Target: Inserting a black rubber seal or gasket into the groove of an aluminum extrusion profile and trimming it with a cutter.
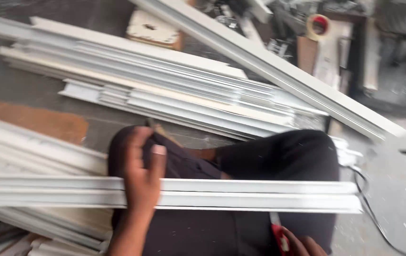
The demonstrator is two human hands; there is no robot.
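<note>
A long white moulding strip (260,194) lies crosswise over my lap, resting on my dark trousers (269,156). My left hand (142,175) lies over the strip near its left part, fingers curled over its far edge. My right hand (302,245) is at the bottom edge of the view, closed around a red-handled tool (279,234) whose pale blade points up to the strip's near edge. The picture is motion-blurred.
A stack of white moulding strips (155,85) lies on the grey floor ahead, with one long strip (279,66) laid diagonally over it. More strips (32,151) are piled at my left. A tape roll (318,24), a brown board (41,121) and a black cable (371,213) are nearby.
</note>
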